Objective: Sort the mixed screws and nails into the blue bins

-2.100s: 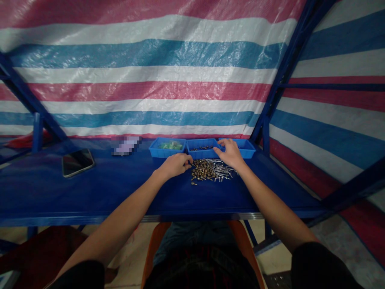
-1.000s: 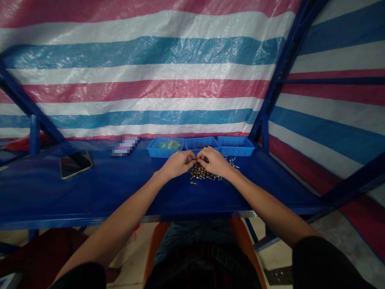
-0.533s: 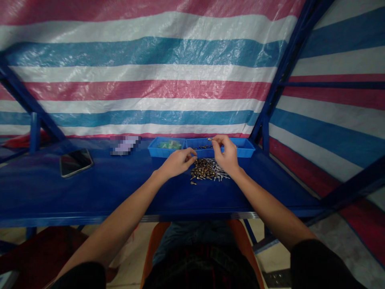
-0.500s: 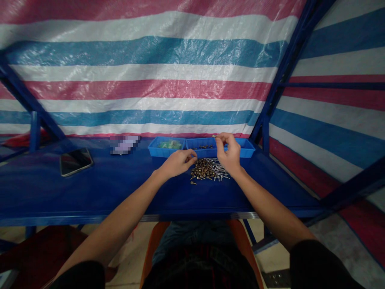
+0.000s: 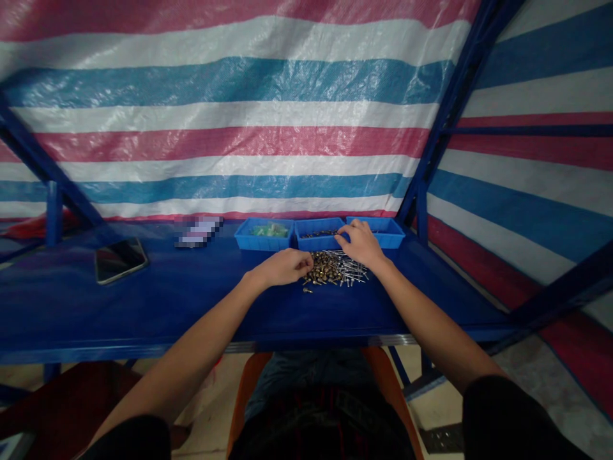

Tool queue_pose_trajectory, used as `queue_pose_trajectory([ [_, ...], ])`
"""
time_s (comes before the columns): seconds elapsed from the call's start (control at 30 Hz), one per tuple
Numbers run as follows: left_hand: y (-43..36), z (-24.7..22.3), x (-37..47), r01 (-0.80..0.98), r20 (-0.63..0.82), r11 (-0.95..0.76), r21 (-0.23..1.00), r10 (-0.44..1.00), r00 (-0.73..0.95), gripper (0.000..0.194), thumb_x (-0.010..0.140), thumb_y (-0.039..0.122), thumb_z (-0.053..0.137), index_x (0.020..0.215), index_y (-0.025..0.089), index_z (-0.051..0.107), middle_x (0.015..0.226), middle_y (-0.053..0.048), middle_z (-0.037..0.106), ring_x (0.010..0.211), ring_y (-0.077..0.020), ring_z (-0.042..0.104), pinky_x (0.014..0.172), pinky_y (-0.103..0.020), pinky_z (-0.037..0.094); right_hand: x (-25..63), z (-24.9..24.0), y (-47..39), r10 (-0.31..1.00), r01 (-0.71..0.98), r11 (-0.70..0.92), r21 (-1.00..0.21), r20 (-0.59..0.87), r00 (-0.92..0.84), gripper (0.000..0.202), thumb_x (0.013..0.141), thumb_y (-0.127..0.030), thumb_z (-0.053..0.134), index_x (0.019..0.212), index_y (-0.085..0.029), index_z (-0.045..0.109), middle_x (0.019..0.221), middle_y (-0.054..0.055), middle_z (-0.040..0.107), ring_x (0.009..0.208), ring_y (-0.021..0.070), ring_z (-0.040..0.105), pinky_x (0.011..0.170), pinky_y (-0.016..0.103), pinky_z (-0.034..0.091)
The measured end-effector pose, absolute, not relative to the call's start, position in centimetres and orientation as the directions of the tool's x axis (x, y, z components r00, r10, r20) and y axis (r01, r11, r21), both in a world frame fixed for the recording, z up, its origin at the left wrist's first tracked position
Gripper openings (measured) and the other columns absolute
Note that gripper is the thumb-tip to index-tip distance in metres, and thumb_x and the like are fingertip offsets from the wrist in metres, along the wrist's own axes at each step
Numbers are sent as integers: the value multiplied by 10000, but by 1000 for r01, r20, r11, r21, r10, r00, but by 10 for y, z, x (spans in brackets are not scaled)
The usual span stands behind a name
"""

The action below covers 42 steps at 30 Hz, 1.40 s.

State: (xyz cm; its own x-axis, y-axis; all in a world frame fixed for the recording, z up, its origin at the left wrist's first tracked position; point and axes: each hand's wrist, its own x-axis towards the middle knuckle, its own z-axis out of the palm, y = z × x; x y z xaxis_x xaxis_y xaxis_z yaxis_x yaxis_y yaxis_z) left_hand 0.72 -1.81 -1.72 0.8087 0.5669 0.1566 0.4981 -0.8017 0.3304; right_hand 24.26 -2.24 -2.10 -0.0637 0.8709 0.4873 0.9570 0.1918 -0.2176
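A pile of small brass-coloured and silver metal pins [image 5: 330, 268] lies on the blue table [image 5: 191, 313], with one loose piece in front of it. My left hand [image 5: 290, 266] is at the pile's left edge, its fingers closed; what they hold, if anything, is hidden. Over the front right of the middle blue bin [image 5: 306, 243], my right hand [image 5: 359, 243] has its thumb and fingers curled, with a gap between their tips. Thin metal pieces lie in that bin. The left bin [image 5: 263, 243] holds pale green items. Part of the right bin [image 5: 390, 240] is behind my right hand.
A dark phone [image 5: 121, 260] lies at the left of the table. A blurred-out pale object [image 5: 198, 231] is near the back. Behind the table hangs a striped sheet [image 5: 249, 140], between blue metal posts [image 5: 421, 214].
My right hand has come down slightly, and the small piece at its fingertips no longer shows. My left hand has moved down a little and its fingers have curled in.
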Motion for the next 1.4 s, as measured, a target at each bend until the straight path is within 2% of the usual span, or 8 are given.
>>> queue_pose_trajectory([
  [0.23, -17, -17, 6, 509, 106, -779, 366, 579, 809, 186, 827, 193, 508, 963, 171, 635, 768, -18, 674, 659, -125, 602, 600, -206, 399, 240, -15, -26, 862, 940, 239, -242, 499, -91, 266, 859, -368, 529, 974, -184, 683, 950, 102, 588, 945, 250, 516, 875, 373, 401],
  [0.37, -17, -15, 6, 515, 108, -779, 357, 582, 806, 187, 840, 216, 509, 966, 170, 640, 783, -23, 674, 671, -127, 600, 607, -209, 400, 244, -6, -27, 873, 914, 292, -280, 468, -136, 231, 872, -317, 489, 934, -190, 673, 869, 64, 642, 833, 199, 577, 786, 310, 418],
  [0.53, -18, -13, 6, 516, 105, -777, 359, 583, 805, 186, 848, 231, 511, 969, 175, 641, 780, -18, 673, 672, -128, 601, 608, -210, 401, 267, -4, -25, 952, 948, 214, -235, 269, -148, 159, 813, -237, 538, 831, -195, 691, 816, 48, 694, 766, 184, 622, 679, 265, 410],
  [0.67, -19, -13, 6, 515, 108, -773, 369, 586, 803, 181, 845, 236, 515, 955, 174, 644, 771, -17, 671, 665, -129, 603, 601, -211, 402, 277, -10, -25, 974, 954, 188, -234, 166, -151, 154, 762, -197, 596, 868, -209, 709, 839, 40, 710, 764, 179, 640, 664, 249, 421],
  [0.77, -19, -13, 6, 505, 119, -779, 372, 579, 807, 178, 844, 236, 514, 947, 179, 646, 760, -13, 669, 657, -130, 602, 597, -213, 401, 271, -12, -26, 967, 952, 223, -210, 172, -188, 175, 755, -227, 622, 901, -228, 717, 830, 31, 709, 750, 184, 637, 663, 258, 427],
  [0.93, -19, -14, 6, 498, 128, -785, 370, 573, 809, 178, 844, 244, 513, 944, 182, 647, 742, -8, 664, 638, -125, 594, 586, -212, 393, 246, -15, -28, 939, 944, 289, -157, 239, -248, 220, 815, -310, 578, 985, -252, 704, 832, 34, 707, 760, 200, 639, 667, 276, 431],
  [1.13, -19, -14, 6, 492, 124, -787, 372, 567, 814, 179, 845, 233, 504, 943, 175, 642, 741, -11, 669, 642, -126, 596, 591, -213, 390, 228, -23, -27, 945, 960, 265, -93, 225, -239, 207, 845, -246, 508, 900, -252, 708, 910, 57, 717, 870, 223, 646, 716, 289, 442],
  [1.4, -19, -13, 6, 496, 115, -784, 373, 569, 814, 181, 853, 244, 496, 932, 175, 644, 729, -7, 661, 630, -122, 587, 586, -212, 383, 229, -23, -28, 960, 974, 218, -65, 192, -202, 207, 835, -213, 484, 888, -221, 684, 930, 104, 708, 849, 254, 650, 683, 316, 442],
])
